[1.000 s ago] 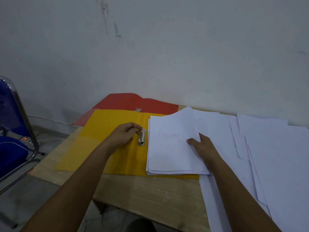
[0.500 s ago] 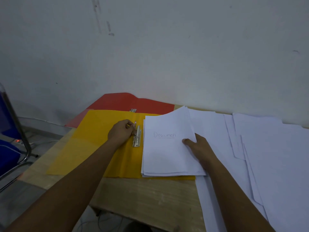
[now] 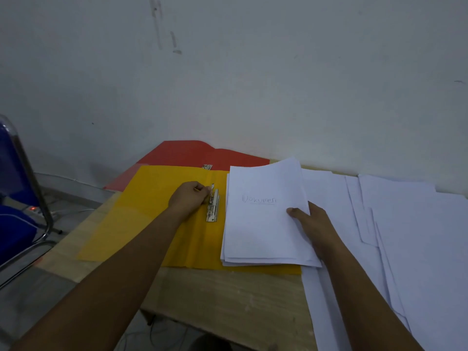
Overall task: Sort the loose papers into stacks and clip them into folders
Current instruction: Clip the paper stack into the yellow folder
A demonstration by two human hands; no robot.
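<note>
1. Paper stack (image 3: 263,219), top sheet handwritten "Dokumen", lies on the right half of the open yellow folder (image 3: 152,219), just right of the metal clip (image 3: 212,206) on the folder's spine. The stack's left edge is near the clip but not under it.
2. Left hand (image 3: 188,200): grip clenched on the clip's lever, fingertips pinching it; the lever stands raised.
3. Right hand (image 3: 310,224): grip grasping the stack at the edge far from the clip, thumb on top, fingers hidden beneath.
4. Judged step: clip opened, stack about to slide under it.
5. Risks: the sheets are unevenly squared along the near edge, so a push toward the clip could catch only some of them. If the lever slips, it may snap shut early and crease the top sheet.
6. Beyond the clip: a red folder (image 3: 202,153) lies behind the yellow one; loose papers (image 3: 405,236) overlap to the right; all sit on the wooden table (image 3: 228,295).
</note>
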